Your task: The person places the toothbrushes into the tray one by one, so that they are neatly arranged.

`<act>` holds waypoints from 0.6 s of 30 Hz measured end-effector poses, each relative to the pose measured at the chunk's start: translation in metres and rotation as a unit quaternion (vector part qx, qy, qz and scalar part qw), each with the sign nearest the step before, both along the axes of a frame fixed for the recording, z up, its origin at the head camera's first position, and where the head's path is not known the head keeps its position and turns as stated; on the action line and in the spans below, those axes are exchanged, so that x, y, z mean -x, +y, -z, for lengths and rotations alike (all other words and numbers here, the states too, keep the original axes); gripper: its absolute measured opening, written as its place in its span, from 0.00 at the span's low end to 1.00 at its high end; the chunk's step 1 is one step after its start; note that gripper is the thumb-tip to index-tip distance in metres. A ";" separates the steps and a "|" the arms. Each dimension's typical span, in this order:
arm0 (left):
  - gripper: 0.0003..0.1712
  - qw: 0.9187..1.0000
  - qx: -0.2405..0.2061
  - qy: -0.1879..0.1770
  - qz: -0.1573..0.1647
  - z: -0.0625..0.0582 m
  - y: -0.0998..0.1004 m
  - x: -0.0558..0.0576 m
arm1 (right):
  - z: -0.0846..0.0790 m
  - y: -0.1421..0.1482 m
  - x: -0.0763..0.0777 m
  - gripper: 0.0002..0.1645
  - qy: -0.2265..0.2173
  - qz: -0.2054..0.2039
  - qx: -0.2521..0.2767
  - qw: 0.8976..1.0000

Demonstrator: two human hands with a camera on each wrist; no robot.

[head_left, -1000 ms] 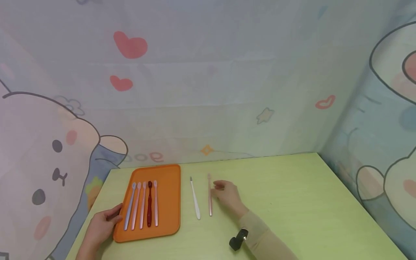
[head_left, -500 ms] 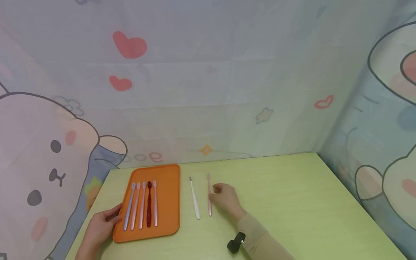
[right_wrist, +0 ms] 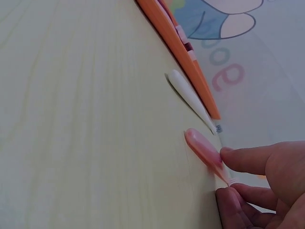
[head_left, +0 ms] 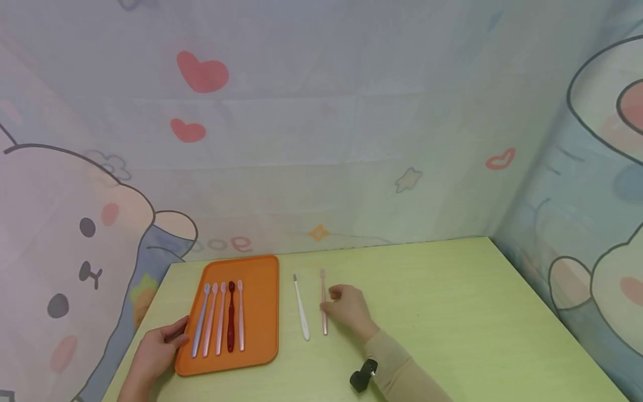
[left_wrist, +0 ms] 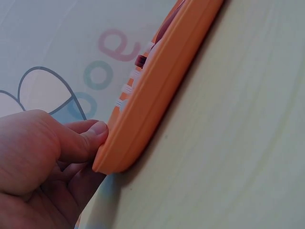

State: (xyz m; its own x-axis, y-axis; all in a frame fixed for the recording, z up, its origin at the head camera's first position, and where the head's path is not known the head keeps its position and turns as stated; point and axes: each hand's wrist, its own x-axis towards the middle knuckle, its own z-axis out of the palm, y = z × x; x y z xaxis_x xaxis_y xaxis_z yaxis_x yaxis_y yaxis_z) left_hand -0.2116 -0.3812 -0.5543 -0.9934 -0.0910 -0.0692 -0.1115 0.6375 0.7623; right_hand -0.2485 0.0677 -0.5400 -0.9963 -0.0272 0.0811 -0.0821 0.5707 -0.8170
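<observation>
My left hand (head_left: 153, 353) holds the near left edge of an orange tray (head_left: 261, 312); the left wrist view has the thumb on its rim (left_wrist: 102, 136). Several toothbrushes lie side by side in it, among them a blue one (head_left: 200, 324), pink ones (head_left: 241, 318) and a dark red one (head_left: 231, 321). Over on the table, a white toothbrush (head_left: 302, 312) lies right of the tray. Beside it is a pink toothbrush (head_left: 325, 324), which my right hand (head_left: 349, 307) pinches around mid-length, thumb on one side and fingers on the other (right_wrist: 202, 145).
The light green table (head_left: 442, 318) stretches away to the right. Behind it stands a cloth backdrop (head_left: 321, 123) with cartoon prints. A small black device (head_left: 363, 377) sits at the right wrist.
My right hand's thumb has come in from the right and now crosses the pink toothbrush. Left hand, tray and toothbrushes have stayed in place.
</observation>
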 end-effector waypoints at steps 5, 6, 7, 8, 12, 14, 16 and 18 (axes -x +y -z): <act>0.29 1.000 -0.005 -0.010 -0.004 -0.002 0.001 0.000 | -0.001 0.000 0.000 0.30 0.003 0.001 -0.007 1.000; 0.29 1.000 -0.006 -0.012 -0.005 -0.002 0.001 0.000 | -0.001 -0.001 0.000 0.29 0.007 0.001 -0.011 1.000; 0.29 1.000 -0.008 -0.014 -0.005 -0.003 0.002 0.000 | -0.001 -0.001 0.000 0.29 0.008 0.002 -0.015 1.000; 0.29 1.000 -0.010 -0.015 -0.006 -0.003 0.002 0.000 | -0.001 -0.001 0.000 0.29 0.009 0.002 -0.017 1.000; 0.29 1.000 -0.010 -0.015 -0.005 -0.004 0.002 0.000 | -0.002 -0.001 -0.001 0.28 0.009 -0.001 -0.019 1.000; 0.28 1.000 -0.006 -0.012 -0.004 -0.004 0.002 -0.001 | -0.002 0.000 -0.001 0.28 0.004 -0.002 -0.016 1.000; 0.28 1.000 -0.003 -0.009 -0.002 -0.004 0.002 -0.001 | -0.002 0.000 -0.001 0.27 0.001 -0.001 -0.013 1.000; 0.28 1.000 -0.003 -0.007 -0.001 -0.005 0.002 -0.001 | -0.001 0.001 -0.001 0.27 0.003 -0.003 -0.010 1.000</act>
